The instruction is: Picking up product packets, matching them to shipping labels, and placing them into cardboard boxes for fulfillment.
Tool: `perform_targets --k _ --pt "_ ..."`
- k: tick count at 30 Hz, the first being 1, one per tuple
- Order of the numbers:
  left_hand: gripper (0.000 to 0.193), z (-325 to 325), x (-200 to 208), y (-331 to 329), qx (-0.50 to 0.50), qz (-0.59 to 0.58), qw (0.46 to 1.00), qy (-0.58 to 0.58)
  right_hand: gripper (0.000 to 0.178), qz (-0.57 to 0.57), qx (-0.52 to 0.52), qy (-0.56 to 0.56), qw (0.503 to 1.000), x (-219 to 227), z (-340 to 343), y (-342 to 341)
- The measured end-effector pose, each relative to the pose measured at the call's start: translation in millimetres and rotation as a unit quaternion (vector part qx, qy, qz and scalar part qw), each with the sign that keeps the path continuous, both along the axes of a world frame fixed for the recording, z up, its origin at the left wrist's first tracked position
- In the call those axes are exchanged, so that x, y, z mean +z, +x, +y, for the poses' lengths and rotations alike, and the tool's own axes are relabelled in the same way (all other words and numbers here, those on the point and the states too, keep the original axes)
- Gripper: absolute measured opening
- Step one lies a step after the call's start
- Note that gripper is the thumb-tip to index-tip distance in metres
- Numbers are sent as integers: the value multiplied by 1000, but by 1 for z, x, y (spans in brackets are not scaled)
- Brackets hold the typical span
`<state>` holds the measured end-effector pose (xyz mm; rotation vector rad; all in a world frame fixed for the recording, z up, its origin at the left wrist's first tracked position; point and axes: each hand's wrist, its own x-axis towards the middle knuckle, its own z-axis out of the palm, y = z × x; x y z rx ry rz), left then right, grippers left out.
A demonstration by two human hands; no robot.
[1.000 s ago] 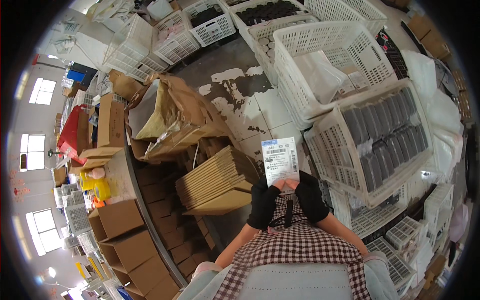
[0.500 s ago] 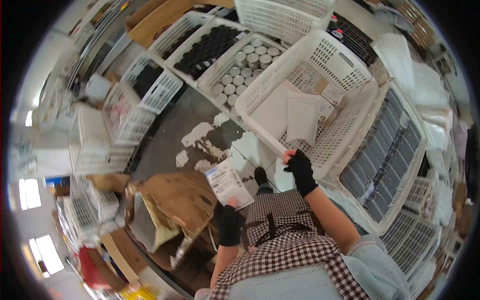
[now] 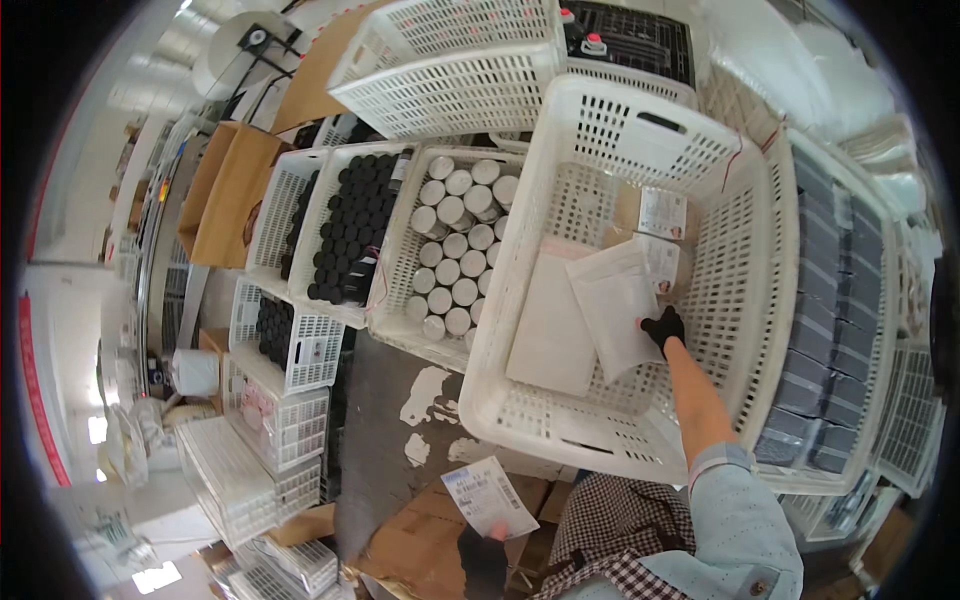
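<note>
My left hand, in a black fingerless glove, pinches a white printed label sheet low in the view. My right hand, gloved the same way, reaches into a large white plastic basket. Its fingers are closed at the right edge of a white padded mailer; the far side of the grip is hidden. Under and left of that mailer lies another flat white package. Beyond them, two labelled packs rest in the basket against its far right part.
Left of the basket stand a crate of silver-lidded cans and a crate of black-capped containers. A crate of grey wrapped packs is on the right. Brown cardboard lies below my left hand. Another white crate stands behind.
My right hand has moved from the basket's near rim into it, onto the padded mailer. The view has shifted toward the basket. My left hand still holds the label sheet.
</note>
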<state>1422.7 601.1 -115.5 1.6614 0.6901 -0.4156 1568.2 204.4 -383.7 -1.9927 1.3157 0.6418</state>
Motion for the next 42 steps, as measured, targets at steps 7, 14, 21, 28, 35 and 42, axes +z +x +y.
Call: perform_targets --k 7,14,21,28,35,42 --pt "33 -17 1 42 -41 47 997 34 71 -136 -115 265 948 -15 16 -8" --pt "39 -41 5 78 -35 52 998 21 40 -100 -13 330 939 18 63 2" --pt "37 -42 -3 73 -44 72 996 6 56 -197 264 -179 927 -9 -63 99" --pt "36 -54 -11 73 -72 45 996 19 79 -25 402 -117 908 0 -87 133" --pt "35 -72 3 88 -6 83 997 -8 66 46 361 78 928 4 -66 90" --pt "36 -63 -13 74 -43 63 997 30 53 37 508 -127 851 48 -146 200"
